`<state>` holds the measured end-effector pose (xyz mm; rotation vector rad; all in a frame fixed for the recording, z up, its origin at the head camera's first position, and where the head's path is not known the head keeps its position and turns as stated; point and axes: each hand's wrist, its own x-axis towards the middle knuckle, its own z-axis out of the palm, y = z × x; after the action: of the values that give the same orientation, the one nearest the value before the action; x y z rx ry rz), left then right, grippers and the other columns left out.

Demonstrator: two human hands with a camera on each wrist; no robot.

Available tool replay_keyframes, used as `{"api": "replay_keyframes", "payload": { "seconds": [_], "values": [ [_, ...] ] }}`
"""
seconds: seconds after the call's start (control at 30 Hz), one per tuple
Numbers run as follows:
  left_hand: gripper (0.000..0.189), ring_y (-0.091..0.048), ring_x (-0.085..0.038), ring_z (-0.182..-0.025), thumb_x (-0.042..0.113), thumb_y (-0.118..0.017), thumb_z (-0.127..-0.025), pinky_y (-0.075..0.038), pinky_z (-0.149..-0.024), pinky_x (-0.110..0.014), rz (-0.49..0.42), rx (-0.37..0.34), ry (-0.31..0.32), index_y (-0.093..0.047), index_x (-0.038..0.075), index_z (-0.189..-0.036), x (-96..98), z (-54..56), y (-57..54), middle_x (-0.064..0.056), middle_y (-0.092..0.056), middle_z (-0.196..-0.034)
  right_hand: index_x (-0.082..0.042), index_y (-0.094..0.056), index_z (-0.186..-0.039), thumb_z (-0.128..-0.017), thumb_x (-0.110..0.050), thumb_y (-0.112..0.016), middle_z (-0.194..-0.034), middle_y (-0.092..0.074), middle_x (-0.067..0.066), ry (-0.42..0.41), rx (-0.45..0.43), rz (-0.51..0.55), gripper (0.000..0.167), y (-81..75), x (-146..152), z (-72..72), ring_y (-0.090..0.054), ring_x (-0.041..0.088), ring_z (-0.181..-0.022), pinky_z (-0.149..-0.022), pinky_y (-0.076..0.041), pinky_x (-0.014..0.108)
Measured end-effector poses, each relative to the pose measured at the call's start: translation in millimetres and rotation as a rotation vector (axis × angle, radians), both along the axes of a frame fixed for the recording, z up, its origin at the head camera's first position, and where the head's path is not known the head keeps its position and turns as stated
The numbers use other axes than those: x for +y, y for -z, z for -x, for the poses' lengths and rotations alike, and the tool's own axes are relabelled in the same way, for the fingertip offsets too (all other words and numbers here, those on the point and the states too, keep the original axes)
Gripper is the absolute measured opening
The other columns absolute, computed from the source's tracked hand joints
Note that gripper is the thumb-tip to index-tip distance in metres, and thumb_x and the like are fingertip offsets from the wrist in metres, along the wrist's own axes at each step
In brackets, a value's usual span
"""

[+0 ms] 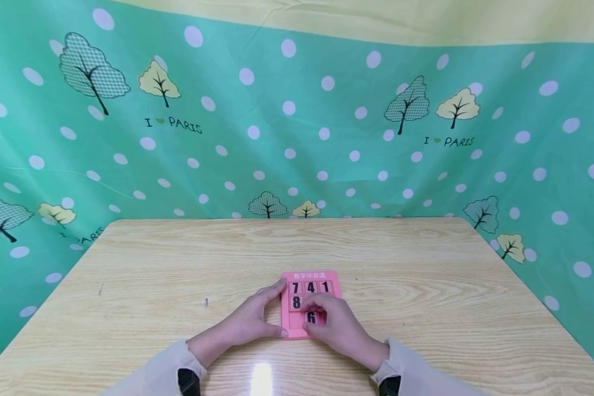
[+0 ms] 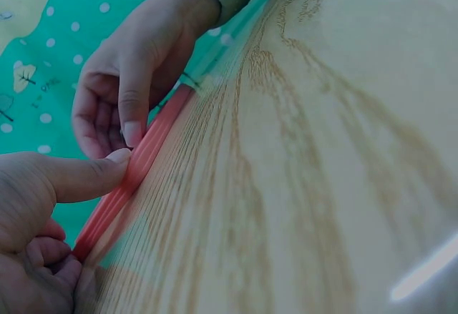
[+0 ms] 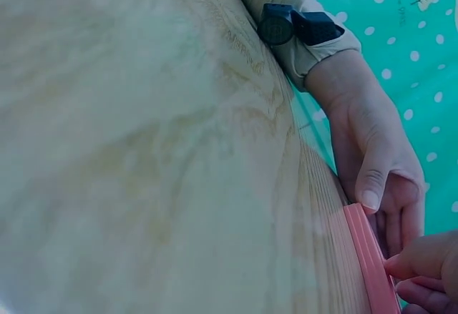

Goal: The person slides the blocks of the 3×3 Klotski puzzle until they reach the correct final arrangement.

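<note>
A pink number sliding puzzle [image 1: 285, 319] lies flat on the table, its black digits 7, 4, 1, 8 and 6 showing. An uncovered slot is at its lower left; other tiles are hidden under the right hand. My left hand [image 1: 252, 319] holds the puzzle's left side, fingertips at the upper corner and thumb at the lower one. Over the tiles, my right hand [image 1: 344, 327] has its bent index finger by the 8 and its thumb beside the 6. In the left wrist view the puzzle's pink edge [image 2: 154, 139] runs between both hands.
The wood-grain table [image 1: 178, 275] stretches out around the puzzle. Behind and beside it hangs a green dotted cloth [image 1: 277, 165] with printed trees. A bright reflection [image 1: 262, 379] shows at the near edge. Dark devices are strapped at both cuffs.
</note>
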<state>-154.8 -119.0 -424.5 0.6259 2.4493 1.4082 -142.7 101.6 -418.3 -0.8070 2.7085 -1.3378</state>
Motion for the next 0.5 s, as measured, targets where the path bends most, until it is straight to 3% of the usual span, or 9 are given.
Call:
{"api": "replay_keyframes", "payload": {
  "seconds": [0.5],
  "values": [
    [0.1,-0.02,-0.036,-0.14,0.025,-0.082,-0.068,-0.015,-0.113,-0.054,0.007,0.007,-0.002,-0.026,0.004,-0.148,0.1,0.9,1.3,-0.013,-0.024,-0.154,-0.01,-0.067,-0.102,-0.076,-0.006,-0.073,-0.101,-0.066,-0.003,-0.011,-0.029,0.051,0.027,0.8,10.7,3.7,-0.061,0.014,-0.095,-0.088,-0.051,0.028]
  ]
}}
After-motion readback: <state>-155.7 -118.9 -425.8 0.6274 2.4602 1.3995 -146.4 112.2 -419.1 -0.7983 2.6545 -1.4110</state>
